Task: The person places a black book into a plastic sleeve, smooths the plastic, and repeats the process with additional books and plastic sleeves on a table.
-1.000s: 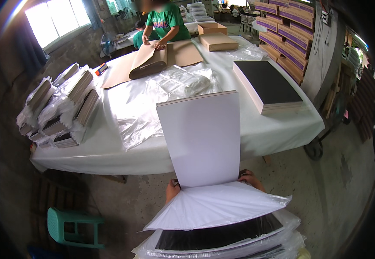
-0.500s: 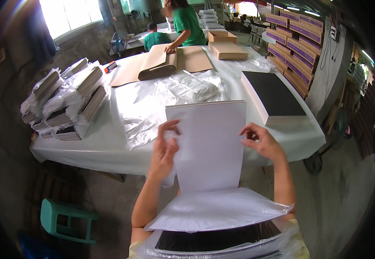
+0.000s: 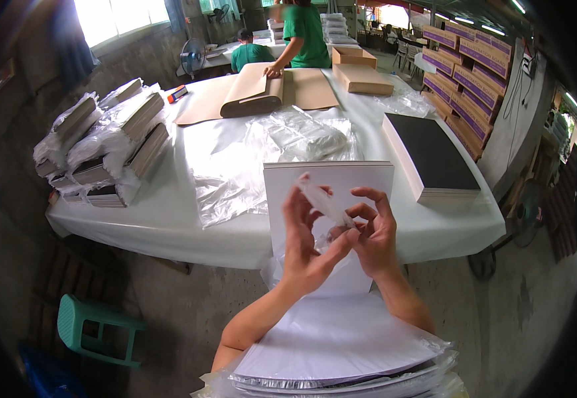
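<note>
In front of me both hands meet over an upright set of white boards (image 3: 276, 205). My left hand (image 3: 305, 249) and my right hand (image 3: 376, 242) pinch a gathered strip of clear plastic film (image 3: 323, 202) between them. The thumb of the left reaches over to the right hand's fingertips, while the right's upper fingers curl free. Closer to my body, below the hands, lies a pile of white sheets in clear plastic (image 3: 341, 345), its lower layers edged dark. Whether the film belongs to a bag around the boards cannot be made out.
Plastic-wrapped board bundles (image 3: 112, 139) are stacked at the table's left. A black-topped board stack (image 3: 437, 156) stands right; loose plastic (image 3: 235, 179) and brown paper (image 3: 252, 99) lie beyond. A person in green (image 3: 301, 33) works across the table. A green stool (image 3: 99, 328) stands lower left.
My hands have come together from either side of the white boards and now hold clear film between them. My view has shifted slightly left.
</note>
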`<state>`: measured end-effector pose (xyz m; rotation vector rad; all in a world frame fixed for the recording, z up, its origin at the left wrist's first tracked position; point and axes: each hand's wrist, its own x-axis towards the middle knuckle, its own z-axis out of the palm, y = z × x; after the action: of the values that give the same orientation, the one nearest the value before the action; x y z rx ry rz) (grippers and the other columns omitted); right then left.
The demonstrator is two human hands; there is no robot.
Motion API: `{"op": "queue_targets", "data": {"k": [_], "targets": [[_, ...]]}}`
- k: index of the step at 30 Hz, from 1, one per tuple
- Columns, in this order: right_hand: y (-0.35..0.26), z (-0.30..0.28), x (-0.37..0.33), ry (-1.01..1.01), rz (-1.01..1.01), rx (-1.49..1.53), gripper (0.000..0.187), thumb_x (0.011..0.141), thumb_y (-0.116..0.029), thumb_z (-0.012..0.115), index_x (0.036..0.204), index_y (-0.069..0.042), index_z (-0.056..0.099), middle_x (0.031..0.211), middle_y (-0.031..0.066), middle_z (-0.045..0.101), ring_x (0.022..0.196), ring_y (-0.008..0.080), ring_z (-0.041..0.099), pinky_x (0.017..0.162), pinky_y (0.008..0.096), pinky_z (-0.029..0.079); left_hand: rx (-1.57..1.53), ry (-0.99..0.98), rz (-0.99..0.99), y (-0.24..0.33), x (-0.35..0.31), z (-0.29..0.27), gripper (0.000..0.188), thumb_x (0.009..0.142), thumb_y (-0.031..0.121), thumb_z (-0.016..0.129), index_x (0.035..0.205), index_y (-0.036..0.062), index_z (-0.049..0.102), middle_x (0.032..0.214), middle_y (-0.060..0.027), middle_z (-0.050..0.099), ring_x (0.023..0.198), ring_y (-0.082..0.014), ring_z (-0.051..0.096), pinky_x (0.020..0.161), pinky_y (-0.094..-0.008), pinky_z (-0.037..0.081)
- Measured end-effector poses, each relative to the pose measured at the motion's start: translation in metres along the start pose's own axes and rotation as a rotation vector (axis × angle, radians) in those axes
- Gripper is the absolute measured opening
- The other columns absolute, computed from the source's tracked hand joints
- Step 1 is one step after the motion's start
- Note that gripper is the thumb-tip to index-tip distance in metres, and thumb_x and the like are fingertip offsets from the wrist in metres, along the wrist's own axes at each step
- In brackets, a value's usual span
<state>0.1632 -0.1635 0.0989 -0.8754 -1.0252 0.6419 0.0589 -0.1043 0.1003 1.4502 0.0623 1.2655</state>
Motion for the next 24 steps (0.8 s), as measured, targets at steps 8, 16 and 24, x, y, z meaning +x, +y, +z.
{"op": "queue_targets", "data": {"k": [8, 16, 24], "targets": [[0.024, -0.017, -0.006, 0.098, 0.129, 0.009, 0.028, 0.071, 0.000, 0.068, 0.080, -0.009, 0.044, 0.080, 0.0016, 0.055, 0.071, 0.0054, 0.051, 0.064, 0.0187, 0.042, -0.302, 0.173, -0.322, -0.022, -0.006, -0.012, 0.008, 0.083, 0.008, 0.058, 0.086, 0.0015, 0.054, 0.081, -0.0013, 0.058, 0.079, -0.0079, 0.053, 0.073, -0.0204, 0.041], [0.004, -0.015, -0.007, 0.086, -0.123, 0.031, 0.039, 0.075, -0.004, 0.065, 0.105, -0.007, 0.039, 0.099, 0.0116, 0.055, 0.096, 0.0135, 0.050, 0.080, 0.0254, 0.040, -0.067, 0.088, -0.368, -0.016, -0.007, -0.020, 0.013, 0.084, 0.010, 0.056, 0.093, 0.0001, 0.057, 0.083, -0.0014, 0.058, 0.076, -0.0068, 0.050, 0.071, -0.0204, 0.040], [-0.010, -0.019, -0.014, 0.188, -0.051, -0.080, 0.043, 0.078, -0.003, 0.061, 0.114, -0.004, 0.039, 0.085, 0.0127, 0.062, 0.070, 0.0095, 0.055, 0.066, 0.0223, 0.045, 0.248, -0.122, -0.378, -0.019, -0.018, -0.013, 0.021, 0.076, 0.009, 0.061, 0.096, 0.0019, 0.058, 0.082, -0.0028, 0.058, 0.075, -0.0106, 0.051, 0.071, -0.0255, 0.040]]}}
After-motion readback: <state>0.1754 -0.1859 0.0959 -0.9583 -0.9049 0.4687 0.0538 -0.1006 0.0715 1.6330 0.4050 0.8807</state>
